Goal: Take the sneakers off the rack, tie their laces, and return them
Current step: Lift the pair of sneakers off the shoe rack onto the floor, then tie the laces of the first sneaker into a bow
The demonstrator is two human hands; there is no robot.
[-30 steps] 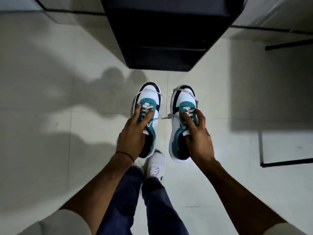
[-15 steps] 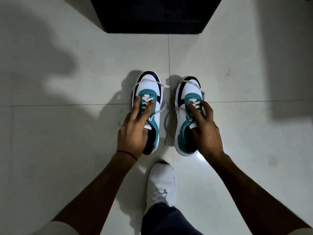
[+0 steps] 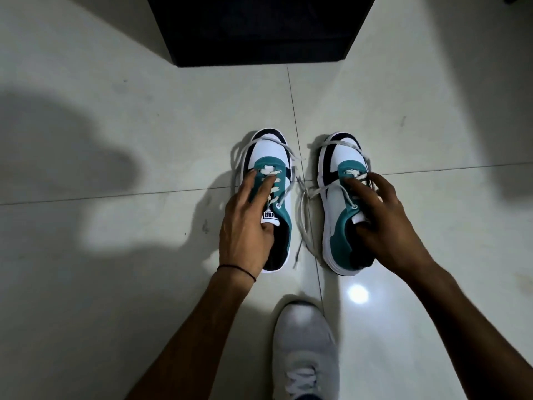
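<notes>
Both sneakers [image 3: 269, 168] sit just before the dark rack [image 3: 259, 27]; left hand [image 3: 245, 226] and right hand [image 3: 383, 223] rest atop them, fingers [image 3: 261, 189] spread over untied laces [image 3: 301, 203], thumbs tucked inside.

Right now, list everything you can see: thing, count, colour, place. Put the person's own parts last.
left sneaker: 1, white, teal and black, on the floor, left of the pair, toe toward the rack
right sneaker: 1, same colours, on the floor beside it, apart from it
laces: untied, grey-white, loose ends trailing on the floor between the sneakers and draped over the toes
rack: 1, black, top of view
floor: pale tiles, shadowed at left
worn shoe: 1, pale grey, bottom centre, on the person's foot
wrist band: 1, thin, black, on the left wrist
left hand: gripping the left sneaker's tongue
right hand: gripping the right sneaker's tongue
</notes>
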